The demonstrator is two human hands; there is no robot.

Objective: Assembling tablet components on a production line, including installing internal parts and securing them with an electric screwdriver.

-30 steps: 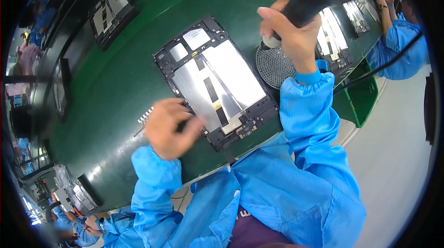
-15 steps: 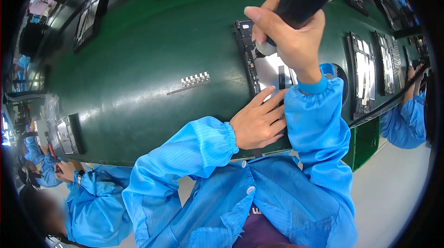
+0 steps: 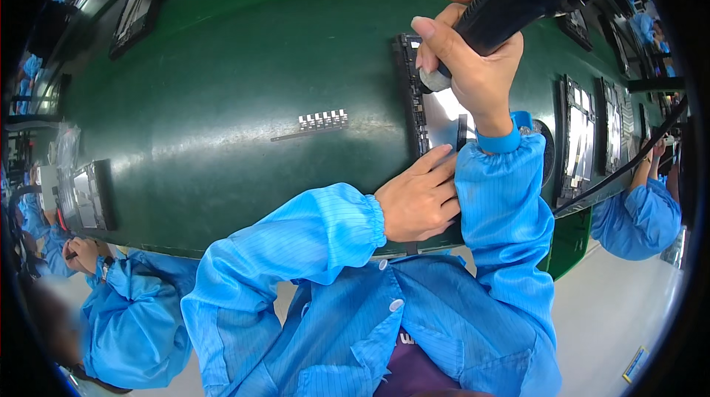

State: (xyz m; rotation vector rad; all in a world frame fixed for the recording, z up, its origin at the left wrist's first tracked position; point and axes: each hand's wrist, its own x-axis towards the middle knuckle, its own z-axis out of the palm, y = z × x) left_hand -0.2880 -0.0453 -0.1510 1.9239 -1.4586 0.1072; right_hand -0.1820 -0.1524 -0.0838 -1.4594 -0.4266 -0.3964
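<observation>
My right hand (image 3: 477, 75) is wrapped round a black electric screwdriver (image 3: 521, 5), whose pale round nose points down at an opened tablet-like device (image 3: 441, 127). The tip itself is hidden behind the fingers and nose. This device has a black frame with small parts along its left edge and a shiny silver inside. My left hand (image 3: 418, 201) lies with fingers stretched out over the device's near end, holding nothing that shows. Part of the device is covered by my right hand and sleeve. A blue wrist strap (image 3: 499, 138) circles my right wrist.
Left of the device, a strip of small silver pieces (image 3: 322, 121) lies on the green table (image 3: 222, 93). Similar opened devices (image 3: 577, 138) stand right, far and left. A black cable (image 3: 636, 167) runs at the right. Blue-sleeved co-workers sit at left (image 3: 140, 323) and right (image 3: 636, 219).
The whole view has shifted slightly. My right hand and the screwdriver remain over the device's far part, and my left hand still rests at its near end with fingers a little closer together.
</observation>
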